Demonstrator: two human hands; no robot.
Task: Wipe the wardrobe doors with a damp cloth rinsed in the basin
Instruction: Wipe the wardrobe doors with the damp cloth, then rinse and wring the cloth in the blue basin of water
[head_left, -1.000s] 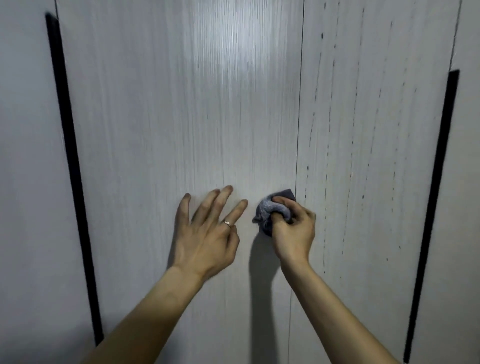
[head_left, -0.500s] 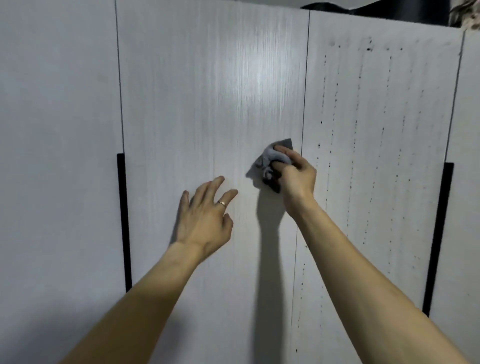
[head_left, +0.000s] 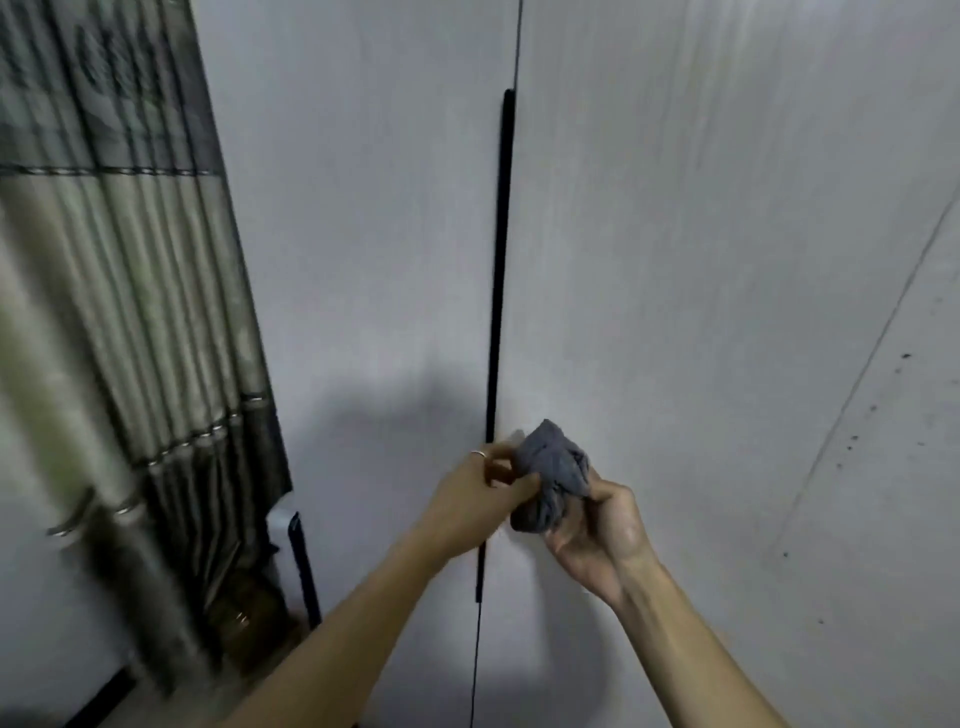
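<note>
The right hand (head_left: 597, 535) sits just right of centre, low in the view, palm turned toward the camera, its fingers curled round the lower part of a crumpled grey cloth (head_left: 553, 473). At its 9 o'clock the left hand (head_left: 478, 488) meets it, fingers bent and pinching the cloth's left edge; a thin pale ring (head_left: 480, 453) shows on one finger. The cloth bunches up between the two hands, its top poking toward 12 o'clock. Whether it touches the surface behind cannot be told.

Behind the hands stand pale grey, faintly wood-grained wardrobe doors (head_left: 701, 260). A long narrow black handle strip (head_left: 498, 312) runs along the seam between two doors, from 12 o'clock of the left hand down behind its wrist. At 3 o'clock, past a slanting seam, another door panel (head_left: 883, 467) carries small dark specks. Far off at 9 o'clock hangs a pleated green-grey patterned curtain (head_left: 130, 312), blurred.
</note>
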